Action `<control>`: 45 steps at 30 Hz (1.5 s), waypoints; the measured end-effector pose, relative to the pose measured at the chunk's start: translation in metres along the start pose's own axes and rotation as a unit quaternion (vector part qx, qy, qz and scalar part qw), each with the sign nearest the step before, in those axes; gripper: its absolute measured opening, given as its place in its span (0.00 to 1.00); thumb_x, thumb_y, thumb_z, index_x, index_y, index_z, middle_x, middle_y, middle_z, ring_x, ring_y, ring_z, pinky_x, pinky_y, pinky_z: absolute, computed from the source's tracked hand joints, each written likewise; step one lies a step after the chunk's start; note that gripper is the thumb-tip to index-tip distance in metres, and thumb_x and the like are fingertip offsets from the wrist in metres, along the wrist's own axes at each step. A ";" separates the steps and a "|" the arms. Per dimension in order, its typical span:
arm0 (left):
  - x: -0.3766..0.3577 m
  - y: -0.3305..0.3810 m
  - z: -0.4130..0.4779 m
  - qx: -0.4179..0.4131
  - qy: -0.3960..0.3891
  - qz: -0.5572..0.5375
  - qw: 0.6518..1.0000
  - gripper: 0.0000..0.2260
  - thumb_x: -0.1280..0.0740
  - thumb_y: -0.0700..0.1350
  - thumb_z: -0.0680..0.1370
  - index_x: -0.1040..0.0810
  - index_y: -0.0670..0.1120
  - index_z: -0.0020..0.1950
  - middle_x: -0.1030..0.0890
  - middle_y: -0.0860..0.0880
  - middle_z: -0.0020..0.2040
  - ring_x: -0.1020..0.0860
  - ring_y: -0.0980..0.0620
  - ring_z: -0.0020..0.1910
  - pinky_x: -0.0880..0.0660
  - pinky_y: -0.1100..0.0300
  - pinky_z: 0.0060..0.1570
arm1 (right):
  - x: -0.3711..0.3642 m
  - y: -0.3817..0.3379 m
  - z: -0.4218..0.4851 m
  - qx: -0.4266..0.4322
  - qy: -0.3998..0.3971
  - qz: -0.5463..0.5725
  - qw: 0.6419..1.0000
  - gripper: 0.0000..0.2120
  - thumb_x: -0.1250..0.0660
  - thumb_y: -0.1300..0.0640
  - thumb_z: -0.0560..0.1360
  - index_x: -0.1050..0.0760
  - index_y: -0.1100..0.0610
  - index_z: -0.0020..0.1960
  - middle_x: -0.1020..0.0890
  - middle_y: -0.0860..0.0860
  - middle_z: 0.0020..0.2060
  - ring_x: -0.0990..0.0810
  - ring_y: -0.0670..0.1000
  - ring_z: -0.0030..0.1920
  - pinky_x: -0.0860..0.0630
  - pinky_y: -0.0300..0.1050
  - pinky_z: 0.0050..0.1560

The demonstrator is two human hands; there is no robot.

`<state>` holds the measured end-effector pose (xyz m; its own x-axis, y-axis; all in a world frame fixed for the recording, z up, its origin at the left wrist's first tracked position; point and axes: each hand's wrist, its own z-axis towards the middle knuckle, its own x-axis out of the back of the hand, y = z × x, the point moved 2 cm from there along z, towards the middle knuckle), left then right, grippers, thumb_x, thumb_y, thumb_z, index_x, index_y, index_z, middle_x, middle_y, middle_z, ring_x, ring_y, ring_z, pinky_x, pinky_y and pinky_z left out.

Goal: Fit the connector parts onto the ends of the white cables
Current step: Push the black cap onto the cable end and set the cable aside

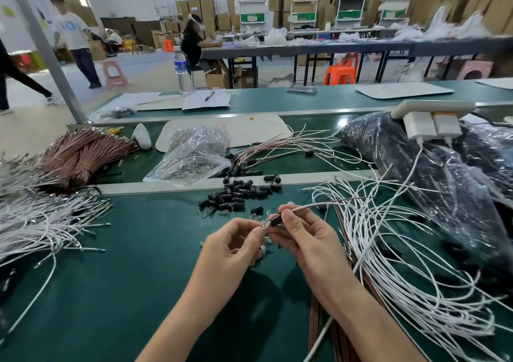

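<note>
Over the green bench my right hand [302, 231] grips a black connector sleeve [276, 220] fitted on the end of a white and brown cable [313, 205] that runs off to the right. My left hand [236, 240] pinches a small clear bulb part [263, 226] right at the sleeve's open end. A few more clear bulbs [212, 212] and a heap of loose black sleeves [238, 192] lie just beyond my hands. A tangle of white cables [388, 253] spreads on the right. Another pile of white cables [36, 222] lies on the left.
A clear bag of small metal parts [191, 156] and bundles of brown wires [83, 150] sit farther back. A large black plastic bag [433, 172] fills the right, with white chargers [431, 124] on it. Brown wires [319, 331] run under my right forearm. People are in the hall behind.
</note>
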<state>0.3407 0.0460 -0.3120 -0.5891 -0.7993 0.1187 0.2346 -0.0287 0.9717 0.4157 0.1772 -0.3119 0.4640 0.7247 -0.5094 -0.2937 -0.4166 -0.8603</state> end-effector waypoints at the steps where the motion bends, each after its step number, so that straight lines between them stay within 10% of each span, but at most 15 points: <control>1: 0.000 -0.001 0.000 -0.001 0.001 0.007 1.000 0.04 0.31 0.43 0.80 0.18 0.49 0.46 0.18 0.51 0.35 0.21 0.57 0.34 0.24 0.66 0.36 | -0.001 0.000 -0.001 0.003 -0.001 -0.004 1.000 0.06 0.29 0.53 0.70 0.14 0.51 0.44 0.13 0.55 0.42 0.14 0.52 0.43 0.19 0.38 0.45; 24: 0.000 0.007 -0.007 -0.024 0.006 0.021 0.999 0.09 0.32 0.43 0.81 0.23 0.51 0.41 0.17 0.50 0.38 0.21 0.52 0.36 0.23 0.61 0.38 | -0.002 0.001 -0.007 0.026 -0.062 -0.104 0.992 0.12 0.25 0.56 0.70 0.17 0.47 0.53 0.14 0.52 0.41 0.15 0.49 0.46 0.20 0.39 0.48; 34: 0.005 0.009 -0.011 -0.163 0.043 0.280 0.945 0.08 0.41 0.57 0.81 0.27 0.56 0.46 0.21 0.58 0.40 0.22 0.54 0.35 0.27 0.60 0.32 | -0.001 0.003 -0.006 0.022 -0.063 -0.116 0.991 0.14 0.25 0.55 0.70 0.17 0.46 0.55 0.14 0.52 0.42 0.16 0.50 0.47 0.20 0.41 0.51; 45: 0.006 0.008 -0.010 -0.168 0.022 0.310 0.936 0.11 0.46 0.57 0.82 0.30 0.54 0.44 0.26 0.59 0.35 0.28 0.54 0.31 0.35 0.61 0.32 | 0.000 0.006 -0.005 0.004 -0.077 -0.102 0.992 0.14 0.24 0.55 0.69 0.17 0.47 0.54 0.15 0.53 0.42 0.18 0.50 0.44 0.19 0.42 0.51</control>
<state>0.3467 0.0347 -0.3055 -0.2285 -0.7481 0.6230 0.7544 0.2684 0.5990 0.4185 0.1718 -0.3170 0.3812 0.8689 -0.3157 -0.2144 -0.2491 -0.9444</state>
